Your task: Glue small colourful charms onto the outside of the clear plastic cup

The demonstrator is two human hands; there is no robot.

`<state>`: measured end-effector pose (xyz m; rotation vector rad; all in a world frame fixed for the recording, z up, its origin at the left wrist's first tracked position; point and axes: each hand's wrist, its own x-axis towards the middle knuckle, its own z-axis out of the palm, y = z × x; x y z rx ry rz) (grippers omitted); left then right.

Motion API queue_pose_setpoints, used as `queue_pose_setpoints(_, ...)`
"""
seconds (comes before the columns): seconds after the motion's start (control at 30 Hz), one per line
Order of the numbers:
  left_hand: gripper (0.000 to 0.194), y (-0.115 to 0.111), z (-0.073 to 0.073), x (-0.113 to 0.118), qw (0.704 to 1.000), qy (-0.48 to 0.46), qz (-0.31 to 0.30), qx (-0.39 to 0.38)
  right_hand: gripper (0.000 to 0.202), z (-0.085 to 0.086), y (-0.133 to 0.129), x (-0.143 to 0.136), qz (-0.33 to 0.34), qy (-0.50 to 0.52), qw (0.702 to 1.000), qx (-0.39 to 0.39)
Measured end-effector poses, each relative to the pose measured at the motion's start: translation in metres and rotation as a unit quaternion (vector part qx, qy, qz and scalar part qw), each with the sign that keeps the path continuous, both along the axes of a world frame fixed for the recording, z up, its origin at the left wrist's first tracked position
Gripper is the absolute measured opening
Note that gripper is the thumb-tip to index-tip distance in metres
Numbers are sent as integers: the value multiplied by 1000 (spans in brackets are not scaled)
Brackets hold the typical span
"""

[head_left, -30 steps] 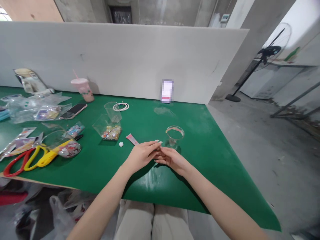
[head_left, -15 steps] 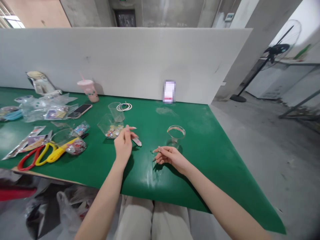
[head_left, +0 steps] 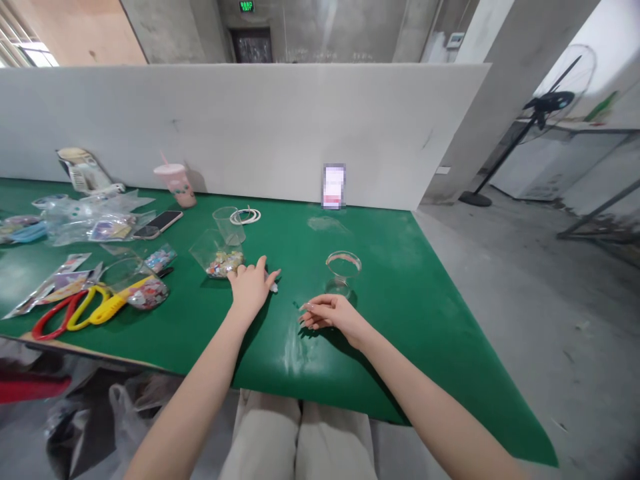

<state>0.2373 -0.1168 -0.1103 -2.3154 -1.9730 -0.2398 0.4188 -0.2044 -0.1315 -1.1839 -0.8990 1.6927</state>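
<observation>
left hand [head_left: 249, 291]: beside the front right corner of the clear box [head_left: 201, 252] holding mixed shiny bits [head_left: 220, 265], over the left-middle part of the table [head_left: 385, 367]. back of the hand faces up; its fingers are spread, index reaching toward the far edge, thumb out toward the right edge. what lies under the palm: cannot tell.

small tube [head_left: 273, 287]: partly under the left hand, only its end showing past the thumb. contact with the hand: cannot tell.

right hand [head_left: 330, 315]: just in front of the clear cup [head_left: 344, 257] with the pinkish band at its rim, between that cup and the front edge. its fingers are curled, thumb and index tips close together; cannot tell whether they pinch anything.

change: 1.0 s ago both hands met near the middle of the front half; now they are well apart. at 0.5 s ago the left fingers were gathered above the tube; now they are lower and fanned out, covering more of it. the right hand keeps about the same pose as at 0.5 s.

unchanged: tall clear tumbler [head_left: 230, 228] and white cord [head_left: 259, 218] behind the box; scissors [head_left: 39, 328] near the front edge, far to the left.
</observation>
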Motion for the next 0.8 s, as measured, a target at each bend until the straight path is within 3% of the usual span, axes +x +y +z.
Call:
queue_pose_setpoints(0.13, 55, 4, 1, 9, 999, 22, -6, -46, 35, 0, -1, 1, 2, 0, 1000, 13)
queue_pose_setpoints(0.27, 48, 19, 4, 18, 987, -49, -53, -142, 38, -2, -1, 2, 5, -6, 1000, 10)
queue_pose_setpoints(0.4, 51, 31, 5, 22, 982, -103, -83, -138, 41, -3, 0, 1, 5, -12, 1000, 11)
queue_pose_setpoints(0.47, 57, 32, 4, 22, 969, -189, -97, -128, 41, -2, 1, 1, 2, -11, 1000, 7)
queue_pose_setpoints(0.53, 64, 29, 4, 22, 928, -325, -110, -149, 40, 0, 1, 1, -8, -2, 1000, -7)
queue_pose_setpoints(0.63, 70, 22, 7, 23, 831, -506, -102, -208, 40, 3, 1, 1, -17, 4, 1000, -22)
queue_pose_setpoints(0.8, 59, 17, 13, 25, 684, -667, -102, -278, 40, 8, 0, 7, 6, -5, 1000, -16)
